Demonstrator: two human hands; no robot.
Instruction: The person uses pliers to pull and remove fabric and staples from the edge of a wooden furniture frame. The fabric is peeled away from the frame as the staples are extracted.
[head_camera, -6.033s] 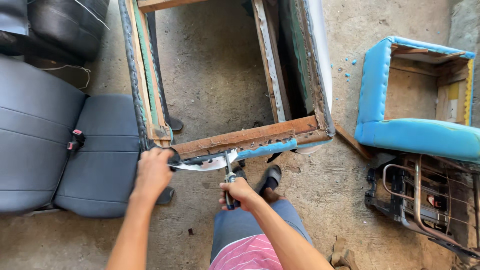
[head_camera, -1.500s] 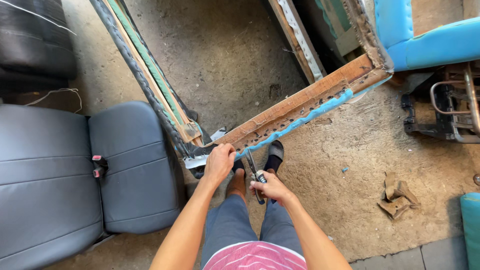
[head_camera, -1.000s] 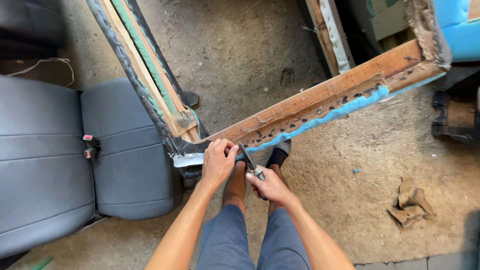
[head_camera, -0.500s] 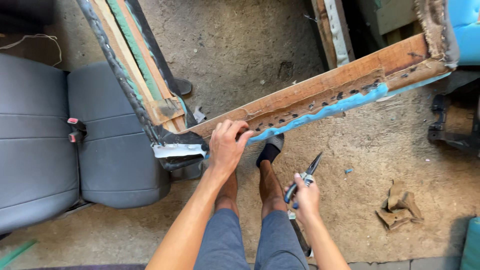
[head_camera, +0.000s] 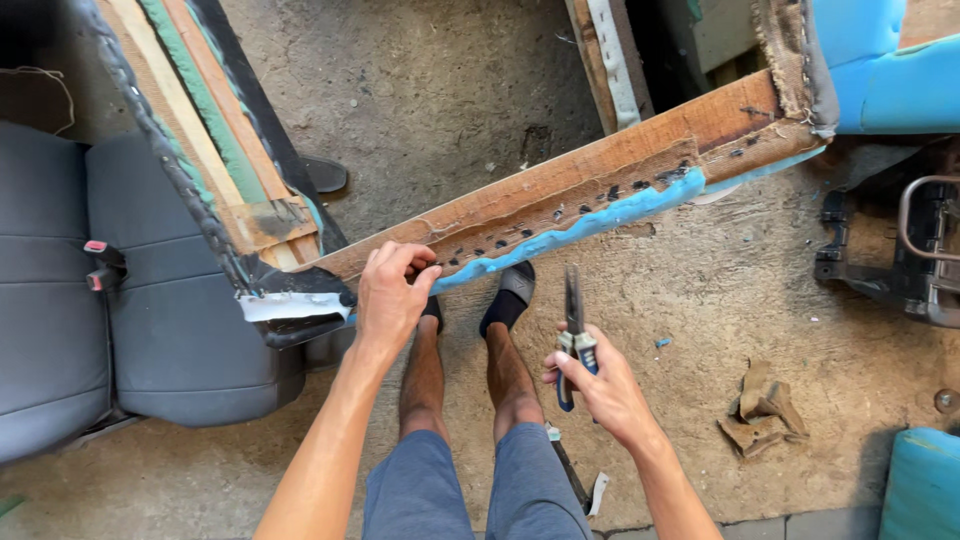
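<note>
I am pinching the blue fabric strip (head_camera: 600, 212) on the wooden rail (head_camera: 560, 190) with my left hand (head_camera: 392, 298), steadying it, while my right hand (head_camera: 600, 385) is gripping pliers (head_camera: 574, 330) just below the rail, tips up.

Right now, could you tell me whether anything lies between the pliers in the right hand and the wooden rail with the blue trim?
Nothing visible does. The right hand holds the pliers pointing up at the wooden rail, with only bare floor showing between. The left hand grips the rail further along.

Left hand (head_camera: 392, 296) seemingly pinching; right hand (head_camera: 600, 385) clenched.
</note>
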